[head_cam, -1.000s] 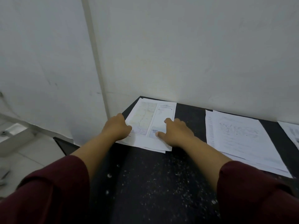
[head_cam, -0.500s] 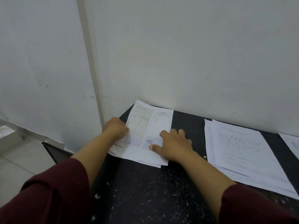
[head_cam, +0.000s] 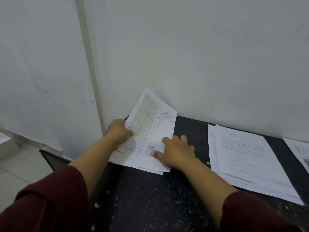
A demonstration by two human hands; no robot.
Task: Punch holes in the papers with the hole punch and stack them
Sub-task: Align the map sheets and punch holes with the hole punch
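We see left hand (head_cam: 117, 131) pinching the map sheet (head_cam: 150, 121) edge, lifted; right hand (head_cam: 175, 151) flat, open, pressing it on the black table (head_cam: 158, 198).

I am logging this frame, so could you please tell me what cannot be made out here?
- Hole punch: nowhere in the head view.
- Map sheet: print too small and blurred; left hand and right hand cover parts.
- Sheets beneath it: covered by the map sheet.
- Far-right paper: cut off by the frame edge.
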